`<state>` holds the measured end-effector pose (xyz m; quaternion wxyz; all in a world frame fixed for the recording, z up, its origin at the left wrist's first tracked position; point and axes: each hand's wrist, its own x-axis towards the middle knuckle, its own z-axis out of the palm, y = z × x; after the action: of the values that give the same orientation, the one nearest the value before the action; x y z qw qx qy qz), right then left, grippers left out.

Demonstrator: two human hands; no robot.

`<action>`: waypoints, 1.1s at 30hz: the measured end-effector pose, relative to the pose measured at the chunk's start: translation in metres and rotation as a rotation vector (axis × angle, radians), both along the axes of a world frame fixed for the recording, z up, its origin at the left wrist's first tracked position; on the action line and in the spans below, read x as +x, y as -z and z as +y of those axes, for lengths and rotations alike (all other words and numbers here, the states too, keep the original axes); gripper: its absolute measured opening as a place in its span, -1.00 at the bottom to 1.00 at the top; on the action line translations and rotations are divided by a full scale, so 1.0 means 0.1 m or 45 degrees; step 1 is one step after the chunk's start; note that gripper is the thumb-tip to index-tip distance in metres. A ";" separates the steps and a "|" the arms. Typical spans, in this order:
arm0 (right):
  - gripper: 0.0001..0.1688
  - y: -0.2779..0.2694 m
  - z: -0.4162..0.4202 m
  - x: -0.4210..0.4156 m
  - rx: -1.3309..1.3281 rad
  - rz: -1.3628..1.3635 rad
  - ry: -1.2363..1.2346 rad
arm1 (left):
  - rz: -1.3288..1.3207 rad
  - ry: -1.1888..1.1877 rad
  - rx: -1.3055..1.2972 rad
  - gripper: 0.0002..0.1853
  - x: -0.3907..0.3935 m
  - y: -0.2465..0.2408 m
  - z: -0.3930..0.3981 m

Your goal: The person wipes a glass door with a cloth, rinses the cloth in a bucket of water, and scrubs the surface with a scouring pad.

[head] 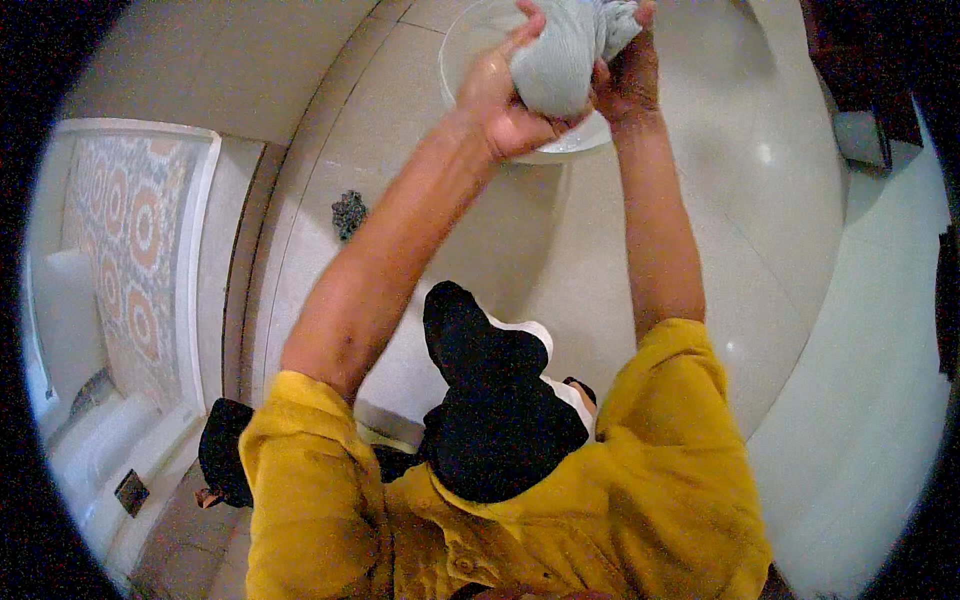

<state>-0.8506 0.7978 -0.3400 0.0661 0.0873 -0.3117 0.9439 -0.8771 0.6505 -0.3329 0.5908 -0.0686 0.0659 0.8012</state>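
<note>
A pale grey-white wet-looking cloth [553,69], bunched into a bundle, is held up between my hands at the top of the view. My left hand [510,97] cups its rounded lower part from beneath, with the fingers curled round it. The narrower, twisted end of the cloth is in my right hand [628,75], partly cut off by the picture's upper edge. Below the cloth stands a round, see-through basin [459,52] on the tiled floor; the hands and cloth hide most of it, and its contents cannot be made out.
A dark grey, crumpled item [349,215] lies on the floor tiles left of my left forearm. At the far left is a white-framed opening [210,195] with an orange-patterned surface beyond it. Dark furniture with a grey block-like part [860,139] stands at the upper right.
</note>
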 end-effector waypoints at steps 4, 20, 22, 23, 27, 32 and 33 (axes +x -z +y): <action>-0.38 0.02 -0.04 -0.05 0.078 -0.099 0.017 | -0.225 -0.047 0.086 -0.42 0.16 0.08 -0.02; -0.56 0.08 0.13 -0.18 2.381 0.289 0.720 | 1.534 -0.249 -1.149 -0.62 0.21 -0.16 -0.09; -0.62 0.19 0.12 -0.18 2.739 0.411 0.881 | 1.699 -0.197 -1.348 -0.63 0.21 -0.24 -0.05; -0.64 0.23 0.15 -0.20 2.789 0.455 0.889 | 1.820 -0.192 -1.376 -0.64 0.20 -0.20 -0.02; -0.73 -0.01 0.02 -0.40 2.812 0.359 0.661 | 2.033 -0.225 -1.424 -0.64 0.13 -0.12 0.00; -0.74 0.04 0.08 -0.43 3.028 0.358 0.709 | 2.114 -0.301 -1.379 -0.62 -0.01 0.17 0.13; -0.71 0.02 0.14 -0.38 2.925 0.513 0.817 | 2.108 -0.340 -1.390 -0.62 -0.07 0.29 0.18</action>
<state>-0.8888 0.8116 -0.3419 0.2286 0.1591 -0.9600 0.0266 -0.8844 0.6680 -0.3623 0.1515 0.2424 0.8072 0.5164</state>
